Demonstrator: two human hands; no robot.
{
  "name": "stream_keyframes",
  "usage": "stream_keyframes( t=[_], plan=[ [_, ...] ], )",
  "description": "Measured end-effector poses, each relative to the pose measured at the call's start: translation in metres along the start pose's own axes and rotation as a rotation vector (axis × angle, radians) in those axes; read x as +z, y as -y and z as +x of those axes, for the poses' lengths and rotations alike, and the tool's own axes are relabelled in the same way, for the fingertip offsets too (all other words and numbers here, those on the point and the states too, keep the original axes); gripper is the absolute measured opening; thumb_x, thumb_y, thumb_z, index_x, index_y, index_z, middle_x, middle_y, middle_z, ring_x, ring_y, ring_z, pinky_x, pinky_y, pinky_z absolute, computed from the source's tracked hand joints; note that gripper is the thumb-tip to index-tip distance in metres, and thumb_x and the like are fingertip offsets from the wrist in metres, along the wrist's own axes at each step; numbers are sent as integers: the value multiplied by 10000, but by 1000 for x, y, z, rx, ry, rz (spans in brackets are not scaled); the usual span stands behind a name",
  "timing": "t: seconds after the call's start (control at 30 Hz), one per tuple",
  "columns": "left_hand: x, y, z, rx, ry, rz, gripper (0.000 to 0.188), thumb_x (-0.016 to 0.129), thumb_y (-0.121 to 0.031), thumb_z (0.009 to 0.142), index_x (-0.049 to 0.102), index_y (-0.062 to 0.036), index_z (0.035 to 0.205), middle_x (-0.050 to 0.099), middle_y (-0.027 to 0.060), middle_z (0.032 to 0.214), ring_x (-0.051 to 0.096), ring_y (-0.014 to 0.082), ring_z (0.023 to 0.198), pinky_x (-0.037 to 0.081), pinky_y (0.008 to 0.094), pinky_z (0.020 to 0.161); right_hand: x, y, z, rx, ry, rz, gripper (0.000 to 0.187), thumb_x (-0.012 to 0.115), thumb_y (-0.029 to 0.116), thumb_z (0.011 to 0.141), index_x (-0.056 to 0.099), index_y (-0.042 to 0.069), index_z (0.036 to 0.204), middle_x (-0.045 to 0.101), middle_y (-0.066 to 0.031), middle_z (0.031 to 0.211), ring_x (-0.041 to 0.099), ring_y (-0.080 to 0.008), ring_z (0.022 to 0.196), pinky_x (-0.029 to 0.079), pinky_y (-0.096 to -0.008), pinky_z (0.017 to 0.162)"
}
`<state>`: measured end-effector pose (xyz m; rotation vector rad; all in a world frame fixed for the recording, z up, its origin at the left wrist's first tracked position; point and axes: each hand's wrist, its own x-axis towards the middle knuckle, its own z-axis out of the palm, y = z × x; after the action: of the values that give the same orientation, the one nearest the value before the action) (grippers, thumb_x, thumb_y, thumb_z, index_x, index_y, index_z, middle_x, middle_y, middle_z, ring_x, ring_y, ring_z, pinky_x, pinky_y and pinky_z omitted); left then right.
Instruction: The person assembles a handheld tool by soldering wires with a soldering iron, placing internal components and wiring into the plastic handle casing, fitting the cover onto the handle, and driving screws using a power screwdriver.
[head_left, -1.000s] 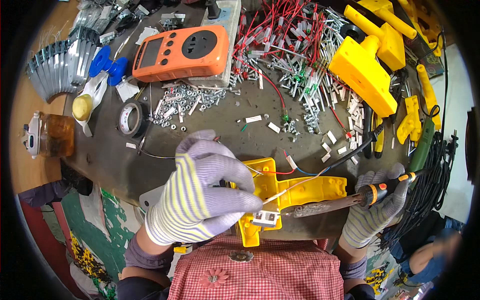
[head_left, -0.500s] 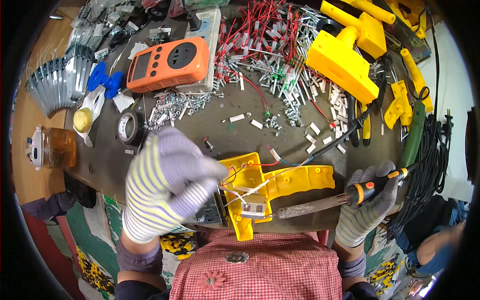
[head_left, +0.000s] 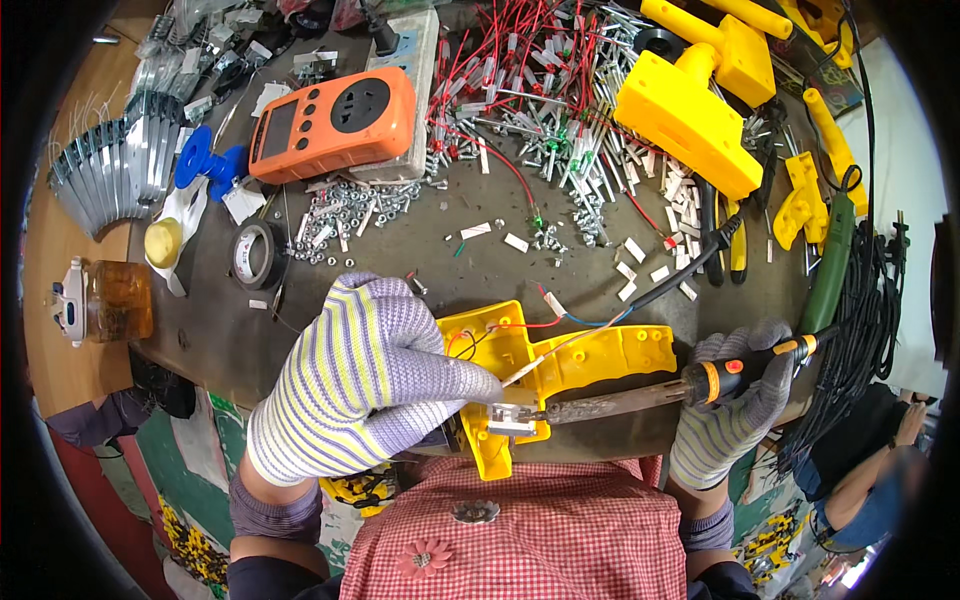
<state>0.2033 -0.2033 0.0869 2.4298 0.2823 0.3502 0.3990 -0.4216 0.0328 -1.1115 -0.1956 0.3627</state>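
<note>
In front of me lies a yellow plastic housing half (head_left: 600, 355), its hollow side up, with red, black and pale wires in it. My left hand (head_left: 375, 375), in a striped knit glove, is closed over its left part, with thumb and forefinger pinching the end of a pale wire (head_left: 550, 352). Just below those fingertips sits a small metal part (head_left: 512, 418). Gripped in my gloved right hand (head_left: 725, 410) is a soldering iron (head_left: 620, 402) with a black and orange handle. Its tip reaches the metal part; whether they touch is hard to see. My left fingers hide some wires.
An orange meter (head_left: 335, 125) with a socket stands at the back left, beside tape (head_left: 255, 255) and loose nuts. Red-wired parts (head_left: 510, 70) and screws are heaped at the back. Yellow housings (head_left: 690, 125) and black cables (head_left: 850, 340) lie right. Another person's arm (head_left: 870, 475) shows lower right.
My left hand has moved right and down onto the wires, its fingertips now pinching by the metal part. The soldering iron stays at the housing, its shaft slightly higher.
</note>
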Motion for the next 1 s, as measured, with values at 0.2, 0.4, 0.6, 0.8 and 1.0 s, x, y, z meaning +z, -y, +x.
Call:
stream_keyframes(
  t=[0.2, 0.4, 0.6, 0.8, 1.0],
  plan=[
    [0, 2, -1, 1, 17, -8, 194, 779, -245, 657, 818, -190, 839, 463, 3, 656, 517, 226, 628, 405, 371, 668, 2, 0, -2, -9, 17, -21, 386, 661, 427, 966, 517, 80, 1051, 499, -10, 708, 477, -110, 550, 408, -250, 496],
    [2, 3, 1, 22, 43, -14, 173, 792, -245, 683, 820, -194, 846, 471, -6, 665, 527, 227, 646, 411, 373, 692, -1, -3, -1, -32, -18, -12, 384, 686, 410, 951, 512, 83, 1050, 487, -13, 748, 473, -110, 565, 414, -265, 512],
    [-1, -1, 5, 14, -17, -50, 107, 757, -184, 725, 805, -161, 818, 490, -10, 657, 513, 219, 644, 414, 373, 700, 3, 0, -1, -12, -28, -14, 374, 688, 395, 951, 514, 78, 1047, 499, -17, 742, 482, -111, 568, 419, -267, 512],
    [-7, 18, 15, -139, -205, 499, 363, 754, -198, 761, 734, -103, 1111, 621, 152, 1023, 579, 324, 1007, 443, 449, 857, -2, -1, -1, -15, -3, -38, 386, 689, 396, 951, 521, 69, 1071, 537, -30, 750, 516, -124, 609, 452, -265, 559],
    [15, -18, 47, 5, -65, 471, 159, 755, -219, 804, 707, -68, 805, 633, 118, 794, 624, 311, 789, 469, 435, 727, -6, 5, -6, 32, 3, -54, 385, 655, 407, 970, 533, 68, 1104, 572, -38, 792, 568, -121, 715, 476, -258, 627]
  ],
)
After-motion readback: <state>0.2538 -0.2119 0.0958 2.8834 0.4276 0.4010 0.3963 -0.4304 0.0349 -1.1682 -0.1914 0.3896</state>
